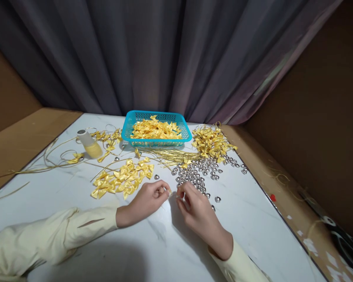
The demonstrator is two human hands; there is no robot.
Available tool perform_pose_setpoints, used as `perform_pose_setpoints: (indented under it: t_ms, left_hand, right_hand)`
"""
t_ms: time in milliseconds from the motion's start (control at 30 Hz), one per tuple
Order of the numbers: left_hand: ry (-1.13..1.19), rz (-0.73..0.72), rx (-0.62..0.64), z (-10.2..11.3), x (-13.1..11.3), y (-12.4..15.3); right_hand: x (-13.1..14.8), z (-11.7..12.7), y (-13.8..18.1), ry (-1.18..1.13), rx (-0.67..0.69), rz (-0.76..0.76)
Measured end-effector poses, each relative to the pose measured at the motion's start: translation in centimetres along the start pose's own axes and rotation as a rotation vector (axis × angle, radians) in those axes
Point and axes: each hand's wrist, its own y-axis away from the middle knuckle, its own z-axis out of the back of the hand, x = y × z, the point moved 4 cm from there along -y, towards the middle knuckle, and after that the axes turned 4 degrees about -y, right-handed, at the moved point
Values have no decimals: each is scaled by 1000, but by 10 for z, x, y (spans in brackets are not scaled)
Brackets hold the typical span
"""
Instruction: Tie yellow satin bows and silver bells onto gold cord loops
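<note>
Above the white marbled tabletop [161, 250], my left hand [150, 199] is closed in a pinch, with a tiny pale speck at its fingertips. Facing it, a short gap away, my right hand [195, 207] pinches too, and what it holds is too small to name. Just behind my right hand spreads a pile of shiny silver heart-shaped beads [194, 176]. One loose silver bead [157, 177] lies beyond my left fingers. Several yellow satin bows [126, 178] are scattered left of my left hand.
A blue plastic basket [124, 135] full of yellow bows stands at the back. Gold cords [176, 156] lie before it. Bows on cords [210, 143] are heaped right. A bottle with yellow contents [91, 145] stands left. Black-handled scissors [345, 243] lie at far right.
</note>
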Motion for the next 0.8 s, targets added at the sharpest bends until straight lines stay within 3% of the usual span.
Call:
perform_pose_setpoints:
  t_ms: [167,800]
  left_hand:
    - [18,28,16,-1,1,-2]
    - [92,67,94,-4,4,-1]
  right_hand:
    - [2,-6,3,129,30,93]
    - [-4,-15,2,257,101,21]
